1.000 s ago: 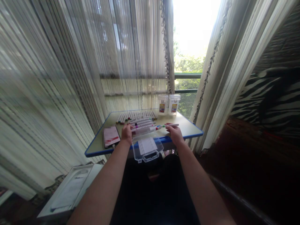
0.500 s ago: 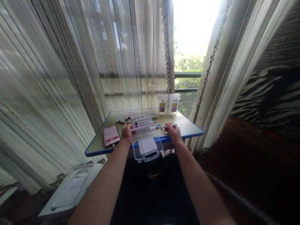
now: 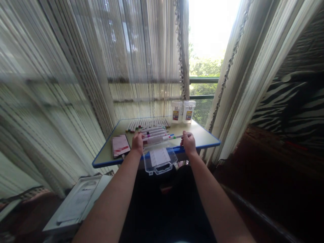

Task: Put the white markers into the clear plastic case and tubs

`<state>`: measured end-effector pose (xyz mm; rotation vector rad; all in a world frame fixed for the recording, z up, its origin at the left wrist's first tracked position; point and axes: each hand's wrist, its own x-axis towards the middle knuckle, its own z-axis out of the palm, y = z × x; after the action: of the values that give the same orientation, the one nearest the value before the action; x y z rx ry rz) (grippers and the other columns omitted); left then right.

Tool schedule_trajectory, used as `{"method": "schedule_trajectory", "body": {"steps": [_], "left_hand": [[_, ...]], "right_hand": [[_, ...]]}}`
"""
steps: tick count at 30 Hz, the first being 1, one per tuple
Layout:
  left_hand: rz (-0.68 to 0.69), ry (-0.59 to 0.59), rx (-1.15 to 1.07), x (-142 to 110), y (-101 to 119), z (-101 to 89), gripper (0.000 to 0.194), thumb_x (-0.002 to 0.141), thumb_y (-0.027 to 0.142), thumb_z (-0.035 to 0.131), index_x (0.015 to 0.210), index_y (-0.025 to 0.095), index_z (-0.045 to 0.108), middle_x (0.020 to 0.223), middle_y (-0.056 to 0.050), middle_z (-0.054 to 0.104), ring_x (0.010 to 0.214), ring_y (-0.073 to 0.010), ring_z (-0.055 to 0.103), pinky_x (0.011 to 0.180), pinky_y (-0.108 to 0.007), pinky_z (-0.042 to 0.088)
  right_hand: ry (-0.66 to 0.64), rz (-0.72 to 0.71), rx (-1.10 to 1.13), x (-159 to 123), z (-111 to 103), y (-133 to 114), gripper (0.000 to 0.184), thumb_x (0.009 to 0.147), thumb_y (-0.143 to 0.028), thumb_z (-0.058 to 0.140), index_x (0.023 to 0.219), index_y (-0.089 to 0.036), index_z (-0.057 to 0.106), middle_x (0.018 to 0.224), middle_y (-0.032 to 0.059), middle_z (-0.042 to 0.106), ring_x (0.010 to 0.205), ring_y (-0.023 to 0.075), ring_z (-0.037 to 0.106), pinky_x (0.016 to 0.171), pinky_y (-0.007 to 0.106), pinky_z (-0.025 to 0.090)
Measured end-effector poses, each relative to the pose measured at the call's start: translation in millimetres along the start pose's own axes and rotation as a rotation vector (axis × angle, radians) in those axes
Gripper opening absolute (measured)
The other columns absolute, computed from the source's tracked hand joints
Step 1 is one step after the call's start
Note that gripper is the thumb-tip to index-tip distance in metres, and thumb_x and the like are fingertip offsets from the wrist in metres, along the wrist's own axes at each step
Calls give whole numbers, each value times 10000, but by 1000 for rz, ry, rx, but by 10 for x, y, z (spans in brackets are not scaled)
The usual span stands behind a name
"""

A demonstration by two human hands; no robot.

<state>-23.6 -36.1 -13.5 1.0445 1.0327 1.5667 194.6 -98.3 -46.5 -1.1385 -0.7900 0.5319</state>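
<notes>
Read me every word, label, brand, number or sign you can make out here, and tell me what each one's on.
No text can be read.
Left clear container: coloured label, print too small.
Right clear container: similar label, too small.
Pink-faced flat item: partly pixelated, red marking illegible.
White sheet at the clear lid: nothing legible.
Pens: any print too small.

Backlit by daylight from the window gap (image 3: 212, 32), glaring white beyond the far right corner of the worktop (image 3: 202, 133); near-black past its near right corner; stretched toward the borders, seemingly soft over the pens (image 3: 149, 124).
</notes>
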Motion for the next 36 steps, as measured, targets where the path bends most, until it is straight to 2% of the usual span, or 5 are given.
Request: {"method": "schedule_trajectory", "body": {"steps": [4, 11, 19, 25, 36], "left_hand": [[-7, 2, 1, -9, 8, 4, 106, 498, 245, 482, 585, 191, 453, 522, 41, 441, 441, -113, 441, 388, -222, 362], [-35, 13, -5, -11, 14, 8, 89, 500, 222, 475, 580, 193, 450, 512, 38, 441, 445, -116, 435, 394, -224, 354], [-32, 6, -13, 36, -30, -11, 105, 514, 211, 494, 616, 188, 489, 532, 34, 456, 456, -108, 424, 420, -224, 365], [-25, 20, 1, 12, 1, -2, 78, 509, 215, 485, 581, 188, 470, 516, 38, 441, 447, -108, 425, 398, -215, 343], [-24, 38, 17, -1, 10, 14, 51, 542, 202, 505, 565, 189, 461, 526, 33, 440, 458, -108, 414, 427, -227, 349]], "right_hand": [[11, -42, -44, -15, -14, -13, 299, 776, -462, 573, 815, -215, 409, 601, -67, 574, 331, 82, 493, 341, 211, 387], [-21, -70, 30, -37, -12, -29, 329, 757, -489, 584, 800, -209, 417, 578, -76, 566, 344, 77, 496, 344, 192, 406], [177, -16, 172, -27, 22, -20, 139, 844, -332, 444, 895, -218, 382, 718, -58, 571, 436, 69, 538, 438, 218, 505], [143, 20, 202, -1, 20, -10, 201, 806, -375, 487, 894, -225, 384, 712, -52, 571, 466, 76, 531, 399, 196, 475], [90, 29, 269, -57, -27, -47, 191, 779, -373, 497, 839, -202, 439, 594, -35, 596, 462, 90, 525, 465, 213, 461]]}}
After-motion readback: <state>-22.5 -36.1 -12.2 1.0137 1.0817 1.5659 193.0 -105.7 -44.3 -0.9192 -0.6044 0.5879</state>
